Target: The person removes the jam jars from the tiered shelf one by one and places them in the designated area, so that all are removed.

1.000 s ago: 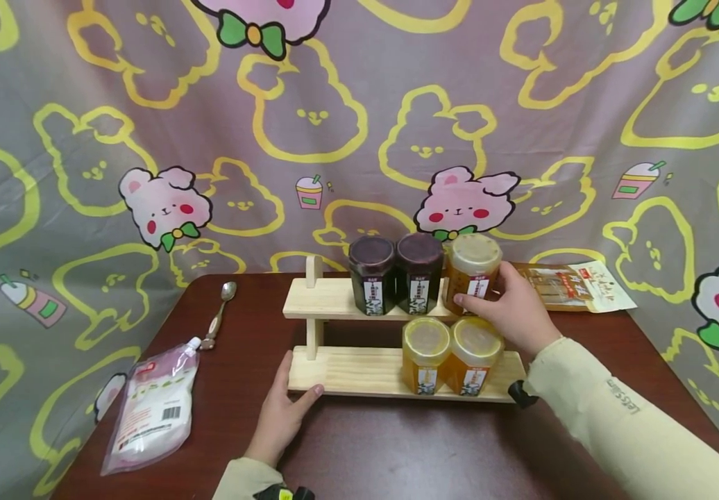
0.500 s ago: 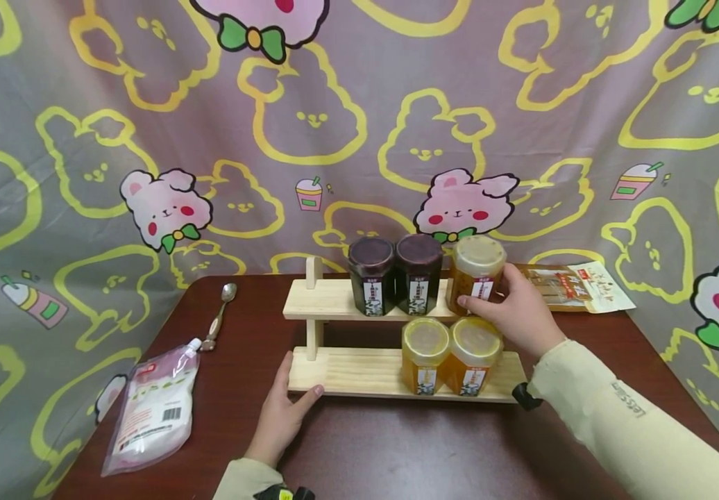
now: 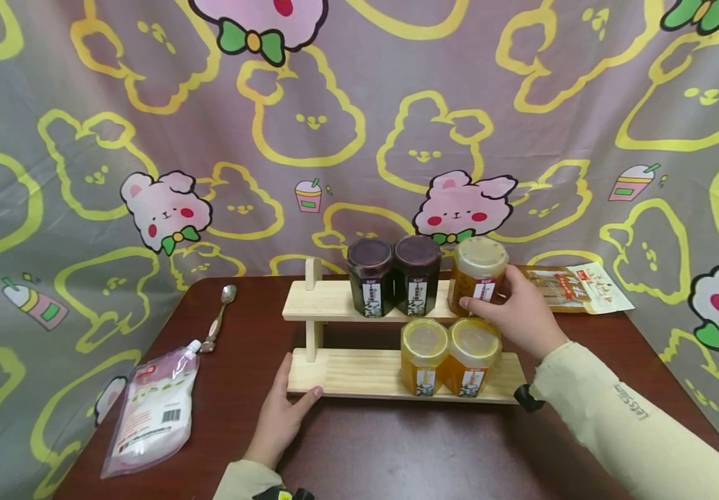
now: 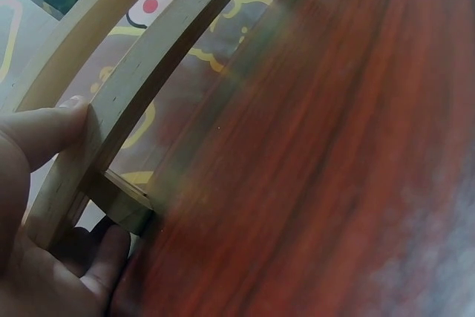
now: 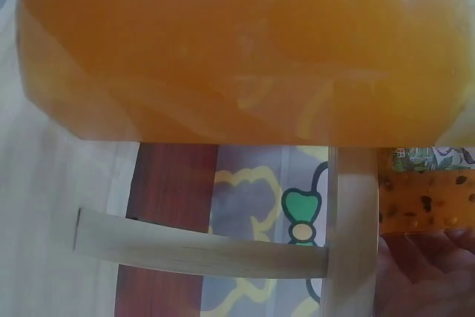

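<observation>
A two-tier wooden shelf rack (image 3: 347,369) stands on the table. My left hand (image 3: 280,417) grips the left end of its lower board; in the left wrist view the thumb (image 4: 52,130) lies against the wood. At the right end of the upper board, my right hand (image 3: 518,310) holds an amber jar with dark seeds (image 3: 475,278), thumb on its front. This seeded jar (image 5: 427,198) also shows in the right wrist view. Two dark purple jars (image 3: 370,278) stand left of it. Below are two yellow-orange jars (image 3: 423,357); one orange jar (image 5: 245,57) fills the upper right wrist view.
Left on the brown table (image 3: 422,451) lie a white spouted pouch (image 3: 156,410) and a metal spoon (image 3: 218,316). A brown and cream packet (image 3: 574,288) lies behind the right hand. A patterned curtain (image 3: 359,125) hangs at the back and sides.
My right hand has shifted the seeded jar slightly to the right, widening its gap from the purple jars. The left hand keeps its grip on the rack.
</observation>
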The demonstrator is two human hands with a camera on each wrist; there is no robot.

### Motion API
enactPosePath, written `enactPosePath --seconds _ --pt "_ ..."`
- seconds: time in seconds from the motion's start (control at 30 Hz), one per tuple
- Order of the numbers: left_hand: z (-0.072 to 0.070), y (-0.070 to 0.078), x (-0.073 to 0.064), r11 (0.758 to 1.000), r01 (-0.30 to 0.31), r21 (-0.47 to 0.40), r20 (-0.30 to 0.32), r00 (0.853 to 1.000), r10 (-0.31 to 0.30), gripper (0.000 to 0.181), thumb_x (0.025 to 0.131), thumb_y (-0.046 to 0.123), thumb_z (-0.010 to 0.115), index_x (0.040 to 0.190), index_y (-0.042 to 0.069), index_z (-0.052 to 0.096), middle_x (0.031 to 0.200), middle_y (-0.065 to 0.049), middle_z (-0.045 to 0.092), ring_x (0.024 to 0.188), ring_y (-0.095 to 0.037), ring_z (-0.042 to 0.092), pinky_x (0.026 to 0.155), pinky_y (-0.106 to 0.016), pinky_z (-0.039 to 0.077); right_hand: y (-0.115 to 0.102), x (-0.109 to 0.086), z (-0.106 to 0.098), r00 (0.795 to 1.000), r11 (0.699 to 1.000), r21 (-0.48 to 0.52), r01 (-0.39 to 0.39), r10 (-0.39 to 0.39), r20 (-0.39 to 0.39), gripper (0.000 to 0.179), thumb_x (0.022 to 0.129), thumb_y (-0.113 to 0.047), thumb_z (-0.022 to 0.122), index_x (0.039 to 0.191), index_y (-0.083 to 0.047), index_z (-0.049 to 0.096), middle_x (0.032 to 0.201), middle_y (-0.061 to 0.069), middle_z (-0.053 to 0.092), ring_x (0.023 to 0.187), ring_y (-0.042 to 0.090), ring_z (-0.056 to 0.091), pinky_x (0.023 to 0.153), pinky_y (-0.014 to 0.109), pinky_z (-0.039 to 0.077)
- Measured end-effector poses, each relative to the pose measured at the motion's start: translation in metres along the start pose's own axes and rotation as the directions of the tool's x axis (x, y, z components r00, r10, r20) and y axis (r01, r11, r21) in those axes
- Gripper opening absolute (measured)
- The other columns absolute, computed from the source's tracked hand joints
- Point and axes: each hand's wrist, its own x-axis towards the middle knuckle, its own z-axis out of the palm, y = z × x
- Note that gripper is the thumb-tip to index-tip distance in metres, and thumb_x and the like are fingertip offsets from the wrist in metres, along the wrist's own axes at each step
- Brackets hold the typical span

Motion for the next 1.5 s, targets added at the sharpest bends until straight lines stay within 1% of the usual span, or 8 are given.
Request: enactPosePath --seconds 0.33,0.7,1.03,1.5 --pt "0.0 0.0 0.0 1.0 -0.002 -0.004 0.0 1.0 0.002 0.094 0.087 0.023 0.081 0.158 0.002 0.023 0.159 -0.024 0.03 0.147 -0.042 0.024 0.118 -0.059 0.019 0.0 -0.002 -0.001 1.0 1.0 0.005 0.004 -0.004 -0.003 0.08 0.085 -0.048 0.079 0.141 -0.005 0.042 0.136 0.022 0.057 0.122 0.039 0.056 0.098 0.056 0.049" --pt "-0.001 0.001 0.0 1.0 0.0 -0.012 0.004 1.0 0.0 0.095 0.087 0.023 0.081 0.158 0.001 0.022 0.16 -0.024 0.029 0.147 -0.042 0.023 0.118 -0.059 0.018 0.001 -0.004 -0.004 1.0 1.0 -0.031 0.004 -0.004 -0.013 0.082 0.085 -0.05 0.078 0.141 -0.003 0.041 0.136 0.024 0.056 0.121 0.04 0.056 0.097 0.057 0.049" --pt "0.0 0.002 0.0 1.0 -0.01 -0.025 0.004 1.0 0.01 0.095 0.087 0.021 0.081 0.158 0.0 0.022 0.159 -0.026 0.029 0.147 -0.042 0.023 0.118 -0.06 0.018 0.003 -0.006 -0.008 1.0 0.999 -0.05 0.009 -0.01 -0.024 0.08 0.085 -0.05 0.078 0.14 -0.003 0.042 0.133 0.023 0.058 0.117 0.04 0.058 0.093 0.056 0.051" --pt "0.0 0.002 -0.001 1.0 -0.003 -0.023 0.004 1.0 0.003 0.095 0.087 0.022 0.081 0.158 0.0 0.022 0.159 -0.026 0.029 0.147 -0.042 0.024 0.118 -0.059 0.019 0.003 -0.01 -0.01 1.0 0.998 -0.061 0.002 -0.004 -0.026 0.083 0.085 -0.051 0.077 0.142 -0.003 0.041 0.133 0.024 0.058 0.118 0.04 0.058 0.095 0.057 0.049"
